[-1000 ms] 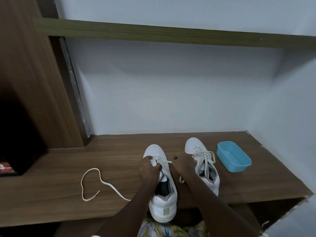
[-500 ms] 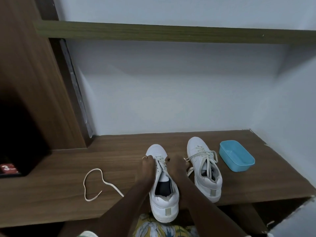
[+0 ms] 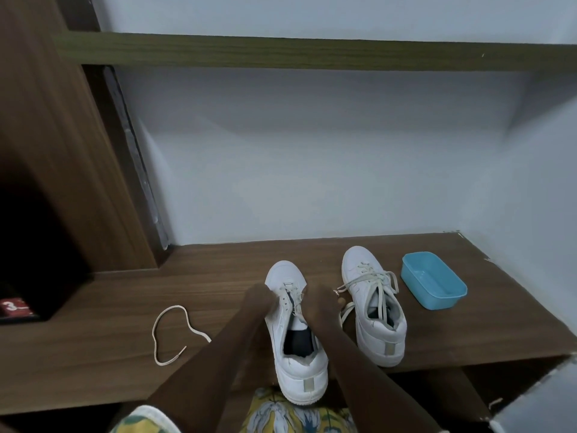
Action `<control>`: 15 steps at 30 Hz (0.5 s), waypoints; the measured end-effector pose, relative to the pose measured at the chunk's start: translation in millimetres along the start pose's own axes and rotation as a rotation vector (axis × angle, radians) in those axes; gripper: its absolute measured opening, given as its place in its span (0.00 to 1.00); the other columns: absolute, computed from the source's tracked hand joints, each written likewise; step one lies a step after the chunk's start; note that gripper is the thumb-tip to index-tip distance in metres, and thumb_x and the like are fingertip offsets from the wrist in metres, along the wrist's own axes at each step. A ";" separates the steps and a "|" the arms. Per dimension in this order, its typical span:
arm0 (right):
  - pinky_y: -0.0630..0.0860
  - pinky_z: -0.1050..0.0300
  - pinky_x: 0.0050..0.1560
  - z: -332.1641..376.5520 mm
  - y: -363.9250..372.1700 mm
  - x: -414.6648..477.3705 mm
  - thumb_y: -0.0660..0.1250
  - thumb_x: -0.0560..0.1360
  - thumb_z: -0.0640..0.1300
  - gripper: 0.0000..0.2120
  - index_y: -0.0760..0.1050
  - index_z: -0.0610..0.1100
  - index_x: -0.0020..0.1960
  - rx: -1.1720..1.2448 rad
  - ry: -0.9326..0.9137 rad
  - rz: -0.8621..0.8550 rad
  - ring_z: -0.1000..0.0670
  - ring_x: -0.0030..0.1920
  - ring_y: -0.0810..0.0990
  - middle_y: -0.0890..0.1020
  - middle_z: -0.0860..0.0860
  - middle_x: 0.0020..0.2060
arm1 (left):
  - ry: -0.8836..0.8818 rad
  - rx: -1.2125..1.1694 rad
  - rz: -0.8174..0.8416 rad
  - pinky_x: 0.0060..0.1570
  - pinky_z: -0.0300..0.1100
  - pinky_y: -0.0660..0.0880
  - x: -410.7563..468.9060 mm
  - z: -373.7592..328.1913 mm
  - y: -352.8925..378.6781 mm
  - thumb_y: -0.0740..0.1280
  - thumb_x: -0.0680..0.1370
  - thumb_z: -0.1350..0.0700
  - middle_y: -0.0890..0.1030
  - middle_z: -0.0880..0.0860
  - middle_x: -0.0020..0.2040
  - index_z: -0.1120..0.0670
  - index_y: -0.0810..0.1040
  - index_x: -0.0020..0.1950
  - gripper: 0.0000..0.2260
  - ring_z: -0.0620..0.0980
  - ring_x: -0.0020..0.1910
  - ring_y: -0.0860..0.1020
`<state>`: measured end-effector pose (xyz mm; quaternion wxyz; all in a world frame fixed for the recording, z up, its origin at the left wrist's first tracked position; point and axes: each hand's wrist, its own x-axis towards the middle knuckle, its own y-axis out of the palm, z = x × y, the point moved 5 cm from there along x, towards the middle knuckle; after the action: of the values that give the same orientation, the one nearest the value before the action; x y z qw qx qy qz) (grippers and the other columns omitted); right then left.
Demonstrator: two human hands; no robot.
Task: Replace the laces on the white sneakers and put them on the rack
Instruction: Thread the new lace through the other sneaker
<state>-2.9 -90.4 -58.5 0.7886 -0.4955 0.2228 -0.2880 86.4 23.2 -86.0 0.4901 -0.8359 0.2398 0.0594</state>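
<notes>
Wooden bench, left hand and right hand curled, gripping near sneaker

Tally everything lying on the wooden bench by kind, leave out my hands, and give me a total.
White sneakers: 2, the near sneaker and the far sneaker
Loose lace: 1
Blue tub: 1
Total: 4

Both forearms are stretched forward; the left hand and right hand are held close together, fingers indistinct.
</notes>
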 end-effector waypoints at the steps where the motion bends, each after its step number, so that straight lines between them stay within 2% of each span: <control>1: 0.65 0.49 0.63 -1.7 -1.2 -0.3 0.56 0.80 0.41 0.13 0.77 0.44 0.57 0.001 0.004 0.002 0.44 0.62 0.75 0.79 0.47 0.57 | 0.034 0.084 -0.055 0.57 0.43 0.70 -1.7 -1.9 -0.1 0.53 0.82 0.59 0.76 0.60 0.60 0.64 0.76 0.59 0.15 0.56 0.59 0.76; 3: 0.64 0.50 0.63 -6.7 -3.3 0.5 0.57 0.79 0.41 0.13 0.78 0.46 0.57 -0.001 0.007 0.006 0.45 0.62 0.75 0.79 0.48 0.57 | 0.030 0.060 -0.081 0.57 0.43 0.70 -6.5 -2.6 3.0 0.53 0.82 0.59 0.76 0.60 0.62 0.65 0.74 0.63 0.16 0.56 0.61 0.75; 5: 0.64 0.50 0.62 -10.3 -2.5 2.5 0.57 0.78 0.41 0.13 0.78 0.47 0.56 0.008 0.011 0.012 0.45 0.61 0.75 0.79 0.48 0.56 | 0.039 0.068 -0.104 0.54 0.44 0.72 -8.7 -4.0 5.1 0.56 0.81 0.60 0.78 0.60 0.59 0.65 0.76 0.59 0.13 0.57 0.57 0.77; 8: 0.65 0.49 0.61 -11.3 4.0 4.2 0.57 0.77 0.39 0.13 0.79 0.47 0.54 0.057 0.031 0.014 0.45 0.61 0.74 0.80 0.48 0.55 | 0.017 -0.084 -0.132 0.51 0.45 0.71 -6.3 -1.8 8.0 0.59 0.79 0.62 0.79 0.59 0.55 0.64 0.75 0.56 0.10 0.58 0.55 0.77; 10: 0.65 0.49 0.60 -12.7 6.6 3.8 0.57 0.77 0.38 0.13 0.78 0.47 0.54 0.090 0.039 0.004 0.44 0.61 0.74 0.80 0.48 0.54 | 0.014 -0.172 -0.140 0.51 0.45 0.69 -10.8 0.0 7.7 0.57 0.80 0.62 0.78 0.56 0.50 0.61 0.73 0.53 0.06 0.57 0.54 0.76; 12: 0.66 0.49 0.61 -14.9 6.7 2.6 0.57 0.78 0.38 0.14 0.77 0.46 0.56 0.055 0.029 -0.033 0.44 0.61 0.74 0.79 0.48 0.55 | 0.040 -0.274 -0.135 0.47 0.44 0.66 -13.0 4.0 6.9 0.56 0.82 0.59 0.76 0.53 0.45 0.57 0.72 0.47 0.08 0.54 0.48 0.74; 15: 0.67 0.50 0.61 -17.8 3.0 1.1 0.56 0.78 0.37 0.15 0.77 0.46 0.58 0.001 0.024 -0.088 0.45 0.61 0.75 0.79 0.48 0.56 | 0.108 -0.349 -0.151 0.41 0.42 0.64 -11.5 14.9 2.8 0.57 0.82 0.49 0.76 0.51 0.40 0.57 0.73 0.44 0.13 0.50 0.42 0.72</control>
<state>-12.8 -101.7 -68.6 0.7726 -0.5010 0.2103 -0.3283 77.0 38.6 -92.0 0.3271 -0.9259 0.1882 0.0182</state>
